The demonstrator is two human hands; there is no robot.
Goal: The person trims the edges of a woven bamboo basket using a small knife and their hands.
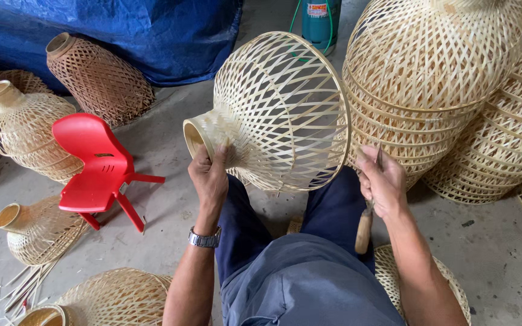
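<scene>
Over the person's lap, a woven bamboo lampshade [279, 108] lies on its side, its narrow neck pointing left and its wide open rim turned right. The left hand [210, 175] is clamped on the neck, fingers curled over the weave just behind the round mouth. A metal wristwatch [205, 239] sits on that wrist. The right hand [383, 181] is closed around a knife [367, 220] with a pale wooden handle; the handle hangs down below the fist, and the thin blade rises just beside the lampshade's wide rim. Whether the blade touches the rim cannot be told. The two hands are well apart, one at each end of the lampshade.

Dark blue trousers [333, 211] show under the lampshade, on the concrete floor [502, 253]. To the right, a stack of finished lampshades [436, 78] stands close against the held one. On the left, a small red plastic chair [98, 169] stands on the floor among more lampshades lying on their sides, one of them darker brown [101, 78]. Behind that lies a blue tarpaulin [152, 30], and a green gas cylinder [321, 21] stands at the top edge. Loose bamboo strips [25, 284] lie at the lower left.
</scene>
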